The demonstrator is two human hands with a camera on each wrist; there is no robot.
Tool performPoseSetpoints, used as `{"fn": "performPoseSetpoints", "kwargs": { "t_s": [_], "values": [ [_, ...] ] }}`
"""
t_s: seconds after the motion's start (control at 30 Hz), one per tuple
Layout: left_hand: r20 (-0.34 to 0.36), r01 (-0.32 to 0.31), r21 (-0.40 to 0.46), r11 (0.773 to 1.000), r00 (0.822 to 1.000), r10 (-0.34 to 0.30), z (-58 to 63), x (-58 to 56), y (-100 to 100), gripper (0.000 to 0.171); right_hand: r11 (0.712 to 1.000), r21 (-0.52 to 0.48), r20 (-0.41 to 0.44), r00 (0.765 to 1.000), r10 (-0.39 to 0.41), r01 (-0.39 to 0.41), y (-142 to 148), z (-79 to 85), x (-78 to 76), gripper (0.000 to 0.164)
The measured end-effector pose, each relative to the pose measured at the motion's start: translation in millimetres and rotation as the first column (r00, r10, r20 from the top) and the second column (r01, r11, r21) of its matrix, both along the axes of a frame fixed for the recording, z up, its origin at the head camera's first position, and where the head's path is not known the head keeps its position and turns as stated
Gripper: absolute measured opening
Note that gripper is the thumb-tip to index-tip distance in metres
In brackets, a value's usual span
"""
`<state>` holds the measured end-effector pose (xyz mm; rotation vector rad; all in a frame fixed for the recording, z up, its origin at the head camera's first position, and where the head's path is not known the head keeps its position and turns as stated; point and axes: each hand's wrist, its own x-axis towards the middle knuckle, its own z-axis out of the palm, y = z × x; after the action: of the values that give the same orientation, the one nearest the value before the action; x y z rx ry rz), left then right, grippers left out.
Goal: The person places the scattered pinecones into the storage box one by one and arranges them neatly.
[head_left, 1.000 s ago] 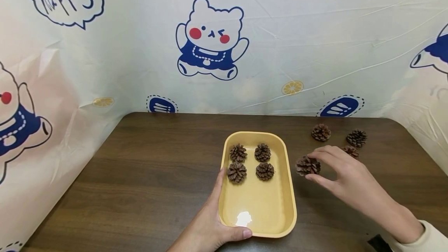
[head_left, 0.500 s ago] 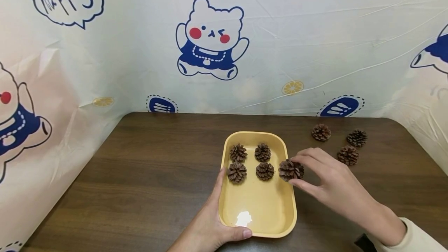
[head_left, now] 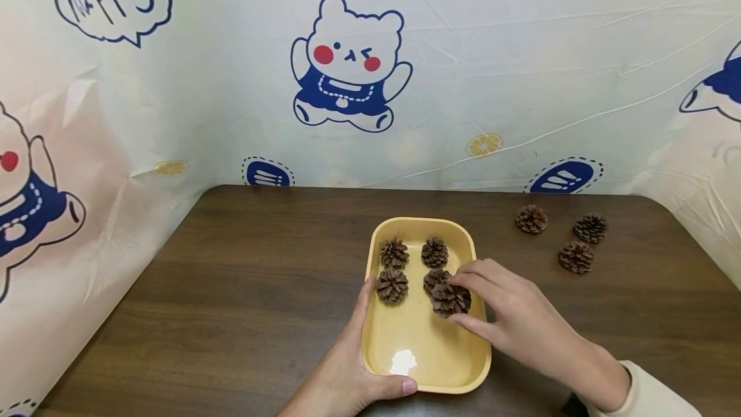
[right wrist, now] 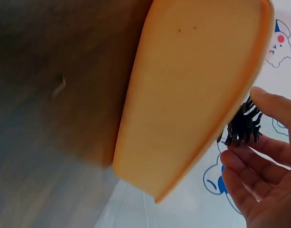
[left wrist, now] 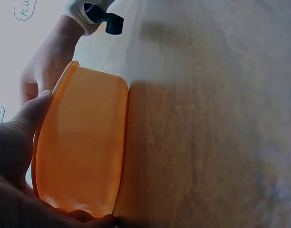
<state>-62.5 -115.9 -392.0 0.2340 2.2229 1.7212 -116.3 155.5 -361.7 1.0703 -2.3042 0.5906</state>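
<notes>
In the head view a yellow tray (head_left: 405,346) stands on the brown table with several pine cones in its far half. My left hand (head_left: 353,365) grips the tray's near left corner, thumb on the near rim and fingers along the left side. Between the thumb and fingers of my right hand (head_left: 509,314) is a brown pine cone (head_left: 450,300), held over the tray's right part. It partly covers another pine cone (head_left: 434,278) lying behind it. The right wrist view shows the held pine cone (right wrist: 243,126) just past the tray's rim (right wrist: 217,128).
Three loose pine cones lie at the table's back right: one nearer the tray (head_left: 530,219), a darker pine cone (head_left: 590,229) and a nearer pine cone (head_left: 576,257). A printed cloth (head_left: 440,95) with cartoon bears hangs behind and beside the table (head_left: 260,288).
My right hand has carried the pine cone leftward from beside the tray, across its right rim, to over the inside. The left hand and tray have stayed put.
</notes>
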Motion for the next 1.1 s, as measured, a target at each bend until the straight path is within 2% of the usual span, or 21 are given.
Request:
{"fn": "performPoseSetpoints", "kwargs": {
  "t_s": [0.23,0.4,0.57,0.77,0.93,1.1],
  "values": [
    [-0.002,0.006,0.019,1.000,1.000,-0.006,-0.7,-0.1,0.0,0.140,0.999,0.014,0.005,0.999,0.040,-0.040,-10.9,-8.3,2.1,0.038],
    [0.012,0.015,0.039,0.999,1.000,-0.015,-0.9,-0.7,-0.3,0.140,0.997,0.052,0.034,0.998,0.051,-0.053,-21.9,-10.8,4.3,0.045],
    [0.035,0.017,0.055,0.998,0.999,-0.019,-1.2,-2.2,-0.5,0.141,0.995,0.077,0.083,0.995,0.062,-0.068,-31.8,-10.4,5.1,0.042],
    [0.060,0.034,0.119,0.992,0.997,-0.042,-1.7,-2.4,-0.6,0.141,0.991,0.096,0.101,0.992,0.082,-0.091,-41.8,-11.0,3.3,0.041],
    [0.056,0.030,0.100,0.995,0.998,-0.036,-1.2,-1.4,-0.8,0.141,0.985,0.140,0.137,0.987,0.080,-0.099,-50.5,-11.5,1.6,0.039],
    [0.039,0.032,0.079,0.996,0.999,-0.035,-0.8,-0.6,-0.8,0.141,0.979,0.187,0.174,0.984,0.047,-0.079,-57.5,-11.2,1.6,0.037]
  ]
}}
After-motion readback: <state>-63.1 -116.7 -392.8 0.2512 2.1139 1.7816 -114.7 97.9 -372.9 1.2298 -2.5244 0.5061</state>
